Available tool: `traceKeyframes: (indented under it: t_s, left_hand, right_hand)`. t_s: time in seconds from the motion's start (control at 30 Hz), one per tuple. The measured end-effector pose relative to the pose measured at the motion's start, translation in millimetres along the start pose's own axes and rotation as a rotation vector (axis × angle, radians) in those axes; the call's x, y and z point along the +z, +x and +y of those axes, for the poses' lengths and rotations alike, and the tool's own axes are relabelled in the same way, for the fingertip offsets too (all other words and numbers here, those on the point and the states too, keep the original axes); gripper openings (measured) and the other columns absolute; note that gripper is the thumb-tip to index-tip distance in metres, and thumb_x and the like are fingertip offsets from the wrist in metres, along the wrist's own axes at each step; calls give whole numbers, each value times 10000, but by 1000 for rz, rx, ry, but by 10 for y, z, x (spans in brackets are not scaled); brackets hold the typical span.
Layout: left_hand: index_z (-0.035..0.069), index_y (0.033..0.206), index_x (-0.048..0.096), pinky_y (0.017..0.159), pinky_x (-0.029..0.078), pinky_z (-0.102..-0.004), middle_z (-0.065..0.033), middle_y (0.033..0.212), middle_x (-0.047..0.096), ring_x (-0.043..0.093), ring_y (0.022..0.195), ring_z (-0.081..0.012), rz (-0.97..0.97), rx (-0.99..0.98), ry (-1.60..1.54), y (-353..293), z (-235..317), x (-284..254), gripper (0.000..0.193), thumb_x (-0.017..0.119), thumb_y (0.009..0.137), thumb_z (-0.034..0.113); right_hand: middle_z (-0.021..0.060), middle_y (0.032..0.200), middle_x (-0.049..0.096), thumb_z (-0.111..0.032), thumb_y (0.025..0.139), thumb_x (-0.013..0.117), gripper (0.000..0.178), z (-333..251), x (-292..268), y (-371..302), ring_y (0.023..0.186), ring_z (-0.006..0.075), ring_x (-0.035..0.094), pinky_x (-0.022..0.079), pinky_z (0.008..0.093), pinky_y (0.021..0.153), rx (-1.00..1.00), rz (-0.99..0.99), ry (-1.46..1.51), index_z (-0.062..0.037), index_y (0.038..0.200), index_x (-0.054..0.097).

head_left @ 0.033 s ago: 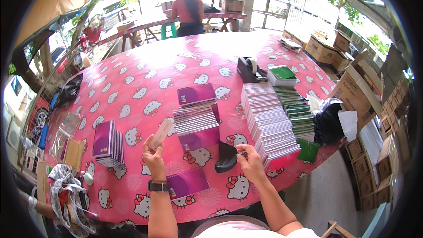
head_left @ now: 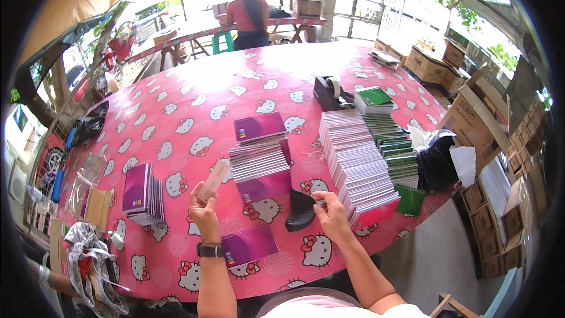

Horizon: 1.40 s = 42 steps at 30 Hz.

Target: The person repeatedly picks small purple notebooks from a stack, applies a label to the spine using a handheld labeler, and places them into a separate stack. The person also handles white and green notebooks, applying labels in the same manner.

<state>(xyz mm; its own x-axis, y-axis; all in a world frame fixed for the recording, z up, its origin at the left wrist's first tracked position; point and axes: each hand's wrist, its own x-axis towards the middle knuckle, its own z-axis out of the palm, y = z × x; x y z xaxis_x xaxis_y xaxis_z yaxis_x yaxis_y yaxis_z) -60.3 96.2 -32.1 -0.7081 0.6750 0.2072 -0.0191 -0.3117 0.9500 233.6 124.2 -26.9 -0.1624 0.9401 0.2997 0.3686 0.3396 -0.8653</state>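
My left hand (head_left: 204, 215), with a dark watch on its wrist, pinches a small flat beige card-like piece (head_left: 214, 180) above the table. Below that wrist lies a single purple notebook (head_left: 253, 245). My right hand (head_left: 334, 218) has its fingers pinched together beside a black object with a ribbed surface (head_left: 301, 212); what is between the fingertips is too small to make out. Ahead, between the hands, stands a stack of spiral notebooks with purple covers (head_left: 259, 165). Another pile of purple notebooks (head_left: 140, 191) sits to the left.
Long rows of white-edged notebooks (head_left: 356, 162) and green notebooks (head_left: 393, 147) fill the right side. A black tape dispenser (head_left: 331, 93) stands behind them. Cardboard boxes (head_left: 475, 121) are beyond the right edge. Grey cloth (head_left: 88, 259) hangs at the near left. A person (head_left: 247, 15) is at a far table.
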Motion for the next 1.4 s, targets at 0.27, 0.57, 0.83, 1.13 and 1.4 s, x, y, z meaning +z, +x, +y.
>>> traceKeyframes:
  t_s: [0.27,0.57,0.83,1.13,1.4]
  left_hand:
    - [13,1170,542,754,480,-220,-82,1002,611,581,875,-111,-38,-38,32,-65,-19,-35,373,613,808,-44]
    - [23,1192,527,716,479,-195,-51,986,596,565,809,-83,-51,-77,35,-38,-1,24,384,624,822,-9]
    - [67,1257,471,619,478,-216,-11,847,562,547,678,-79,-63,-205,-533,48,-189,-241,446,616,842,-9]
    - [84,1246,515,696,517,-255,-39,873,605,595,753,-124,-217,-251,-561,198,-252,-259,430,609,838,-15]
    - [105,1211,539,682,511,-249,-20,869,612,591,746,-118,-156,-232,-452,272,-392,-356,388,607,844,-3]
  right_hand:
    - [188,1201,480,65,799,531,428,143,144,32,1136,330,468,376,387,970,-101,58,-198,-18,1217,492]
    - [161,1067,607,-2,818,629,307,-564,-720,-246,991,286,611,515,336,828,-315,-24,3,-5,1121,578]
    - [17,842,590,-136,894,559,158,949,-2666,-1728,682,71,528,422,183,582,218,1312,279,-75,1036,588]
    - [131,1083,588,-90,882,547,341,3608,-1480,-4428,952,233,556,471,327,811,1517,1135,379,51,1191,524]
    - [111,1106,577,-119,898,547,350,3469,-1154,-4200,931,203,548,460,301,801,1413,1110,597,34,1212,522]
